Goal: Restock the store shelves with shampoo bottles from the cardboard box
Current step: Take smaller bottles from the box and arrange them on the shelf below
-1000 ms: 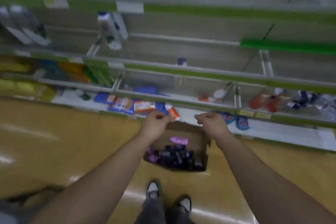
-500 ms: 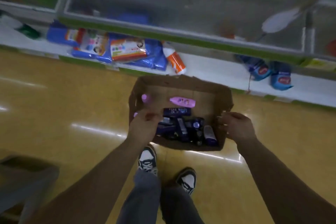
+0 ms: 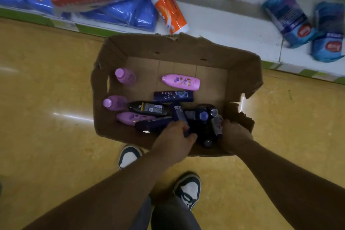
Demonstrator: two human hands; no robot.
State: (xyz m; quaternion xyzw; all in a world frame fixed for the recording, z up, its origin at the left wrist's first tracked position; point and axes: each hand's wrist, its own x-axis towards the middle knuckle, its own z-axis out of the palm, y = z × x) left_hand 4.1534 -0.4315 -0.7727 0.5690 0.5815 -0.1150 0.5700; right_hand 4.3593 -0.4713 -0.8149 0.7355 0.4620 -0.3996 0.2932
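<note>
Reaching into cardboard box (image 3: 186, 46) on yellow floor (image 3: 46, 89), just beside bottom shelf (image 3: 224, 24). Left hand (image 3: 175, 136) curled around dark purple shampoo bottle (image 3: 179, 115); right hand (image 3: 233, 134) down among dark bottles (image 3: 203, 117), grip cannot tell. Pink shampoo bottle (image 3: 181, 82) lying flat mid-box, Clear bottle (image 3: 173, 96) just beside.

Cardboard box (image 3: 186, 48) on floor (image 3: 46, 84), directly before bottom shelf (image 3: 224, 24). Shampoo bottles (image 3: 173, 96) lying inside box, massed toward near side. Both hands inside near edge: left hand (image 3: 175, 136) left of right hand (image 3: 233, 134). Shoes (image 3: 188, 190) behind box.
</note>
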